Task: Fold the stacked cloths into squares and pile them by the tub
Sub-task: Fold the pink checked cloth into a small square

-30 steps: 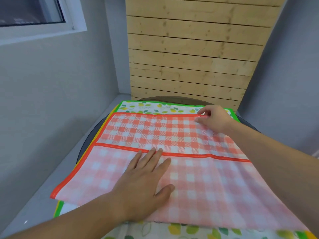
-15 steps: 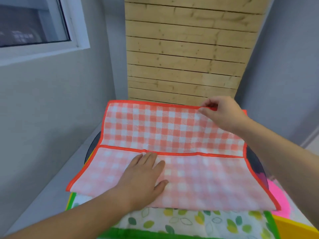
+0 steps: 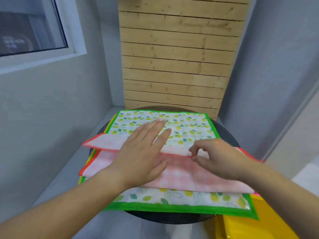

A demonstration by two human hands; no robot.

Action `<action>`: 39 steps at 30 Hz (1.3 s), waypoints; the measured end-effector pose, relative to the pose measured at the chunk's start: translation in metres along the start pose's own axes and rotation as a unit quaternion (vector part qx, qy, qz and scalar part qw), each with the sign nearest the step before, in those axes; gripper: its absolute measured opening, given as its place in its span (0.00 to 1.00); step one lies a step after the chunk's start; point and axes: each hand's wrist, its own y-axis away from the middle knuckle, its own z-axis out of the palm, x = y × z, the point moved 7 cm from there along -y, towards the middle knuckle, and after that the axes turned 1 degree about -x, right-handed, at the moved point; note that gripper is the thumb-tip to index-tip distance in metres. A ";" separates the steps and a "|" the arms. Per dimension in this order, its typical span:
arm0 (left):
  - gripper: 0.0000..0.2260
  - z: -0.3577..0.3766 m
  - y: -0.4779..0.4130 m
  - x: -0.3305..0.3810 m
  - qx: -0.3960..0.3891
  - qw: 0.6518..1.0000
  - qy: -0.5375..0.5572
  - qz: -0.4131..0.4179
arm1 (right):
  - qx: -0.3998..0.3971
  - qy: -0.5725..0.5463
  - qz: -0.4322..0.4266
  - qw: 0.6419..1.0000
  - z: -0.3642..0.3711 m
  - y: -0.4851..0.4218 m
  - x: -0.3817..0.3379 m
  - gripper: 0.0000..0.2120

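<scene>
Fingers of the right hand point(image 3: 217, 157) pinch the red hem of the pink checked cloth point(image 3: 189, 176), so the cloth lies directly under and toward the person from that grip, folded into a long band on top of the leaf-print cloth point(image 3: 172, 123) on the round dark table point(image 3: 229, 135); the left hand point(image 3: 143, 152) is flat and released, fingers spread, its palm over the band to the left of the pinch, blurred as if moving, and whether it presses down cannot be told; the band's long axis runs left to right, across both forearms, ends pointing toward either side wall; judged from this, the next fold turns on bringing one short end along that axis, and the left hand sits nearer the free left end; a yellow tub point(image 3: 241, 226) shows below and right of the pinch, beside the table.
</scene>
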 end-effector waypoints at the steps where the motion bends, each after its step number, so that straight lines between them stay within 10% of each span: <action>1: 0.33 0.010 0.002 -0.001 -0.051 0.999 0.003 -0.004 | -0.012 -0.010 -0.002 1.000 0.013 0.006 0.000 0.02; 6: 0.36 0.073 0.034 -0.009 -0.318 0.948 0.024 0.011 | -0.056 -0.002 -0.039 0.998 0.072 0.030 0.004 0.05; 11: 0.36 0.106 0.056 -0.018 -0.405 0.912 0.071 -0.020 | -0.042 -0.028 -0.062 0.997 0.084 0.037 0.008 0.04; 20: 0.36 0.111 0.065 -0.014 -0.396 0.915 0.065 -0.039 | -0.035 -0.063 -0.093 0.993 0.088 0.041 0.016 0.04; 25: 0.37 0.110 0.068 -0.010 -0.412 0.904 0.098 -0.064 | -0.033 -0.038 -0.053 0.997 0.087 0.041 0.018 0.23; 33: 0.20 0.103 0.014 -0.029 -0.292 0.947 0.071 -0.116 | 0.010 0.041 -0.020 0.999 0.082 -0.027 0.014 0.25; 39: 0.32 0.122 0.010 -0.021 -0.302 0.949 0.042 -0.075 | -0.079 0.065 0.011 0.995 0.131 -0.049 0.013 0.31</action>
